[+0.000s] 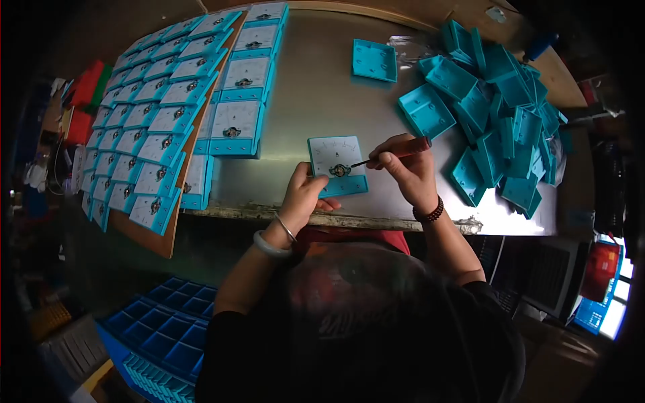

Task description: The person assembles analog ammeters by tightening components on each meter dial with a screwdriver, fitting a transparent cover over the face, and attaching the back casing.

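Screwdriver (408, 146) is seen, in the head view, pinched in the right hand (408, 168), its tip at or just beside the metal fitting (340, 170) of a teal-and-white unit (341, 158) clasped by the left hand (305, 189) near the front edge of the bench (302, 80). Should the tip slip under uneven pressure, the white face (325, 149) could be scratched or the left thumb (317, 183) jabbed.
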Demonstrator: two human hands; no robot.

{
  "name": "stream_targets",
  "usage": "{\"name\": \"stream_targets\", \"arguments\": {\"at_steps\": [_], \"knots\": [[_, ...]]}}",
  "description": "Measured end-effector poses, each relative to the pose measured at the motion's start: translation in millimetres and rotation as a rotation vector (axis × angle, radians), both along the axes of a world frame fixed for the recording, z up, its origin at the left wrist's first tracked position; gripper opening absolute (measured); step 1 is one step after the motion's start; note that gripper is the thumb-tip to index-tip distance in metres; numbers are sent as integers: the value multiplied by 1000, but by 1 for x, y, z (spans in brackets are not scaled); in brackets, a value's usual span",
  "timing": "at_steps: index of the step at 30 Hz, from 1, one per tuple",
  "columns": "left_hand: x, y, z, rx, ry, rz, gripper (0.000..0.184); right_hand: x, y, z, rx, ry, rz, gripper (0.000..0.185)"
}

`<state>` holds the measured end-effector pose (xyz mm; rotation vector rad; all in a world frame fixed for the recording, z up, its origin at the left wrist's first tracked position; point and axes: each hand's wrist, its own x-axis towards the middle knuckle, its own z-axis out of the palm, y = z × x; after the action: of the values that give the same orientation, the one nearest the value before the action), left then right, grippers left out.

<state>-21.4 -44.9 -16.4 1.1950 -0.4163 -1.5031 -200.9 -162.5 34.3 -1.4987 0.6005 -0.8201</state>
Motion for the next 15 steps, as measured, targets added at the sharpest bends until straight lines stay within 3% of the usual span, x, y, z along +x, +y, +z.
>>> {"name": "stream_targets", "arguments": {"at_steps": [3,9,15], "knots": [[-5,-11,-3,79,-302,-3,32,6,13,-16,-12,46,-56,20],[-7,-13,-11,78,-366,10,30,16,19,-38,-94,151,-150,17],[-6,-13,-12,84,-339,13,28,22,16,-33,-181,172,-72,15]]}}
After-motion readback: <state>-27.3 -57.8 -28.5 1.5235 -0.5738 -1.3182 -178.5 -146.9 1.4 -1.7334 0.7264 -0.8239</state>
